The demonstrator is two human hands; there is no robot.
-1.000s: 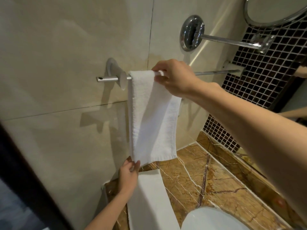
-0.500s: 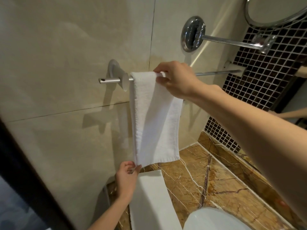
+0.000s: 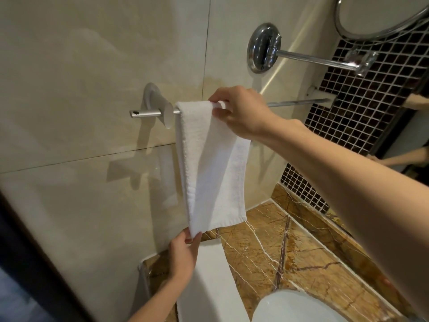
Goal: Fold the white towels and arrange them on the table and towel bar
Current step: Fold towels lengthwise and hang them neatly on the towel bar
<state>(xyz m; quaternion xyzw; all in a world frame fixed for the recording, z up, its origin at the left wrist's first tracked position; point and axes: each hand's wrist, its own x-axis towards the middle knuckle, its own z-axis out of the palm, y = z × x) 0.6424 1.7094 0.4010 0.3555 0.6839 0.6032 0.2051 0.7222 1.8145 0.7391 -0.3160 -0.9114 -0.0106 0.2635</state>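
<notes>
A folded white towel (image 3: 211, 163) hangs over the metal towel bar (image 3: 299, 102) on the beige wall, near the bar's left mount. My right hand (image 3: 241, 111) pinches the towel's top right corner at the bar. My left hand (image 3: 183, 256) pinches the towel's bottom left corner from below. A second folded white towel (image 3: 216, 282) lies flat on the brown marble counter (image 3: 301, 256) under the hanging one.
A chrome wall mount (image 3: 263, 47) with a long arm carries a round mirror (image 3: 380, 17) at the top right. Dark mosaic tiles (image 3: 362, 108) cover the right wall. A white basin rim (image 3: 299, 306) shows at the bottom. A dark frame (image 3: 34, 263) runs down the left.
My left hand has slid slightly lower along the towel's bottom left corner and the towel hangs a little straighter. My right hand stays at the bar.
</notes>
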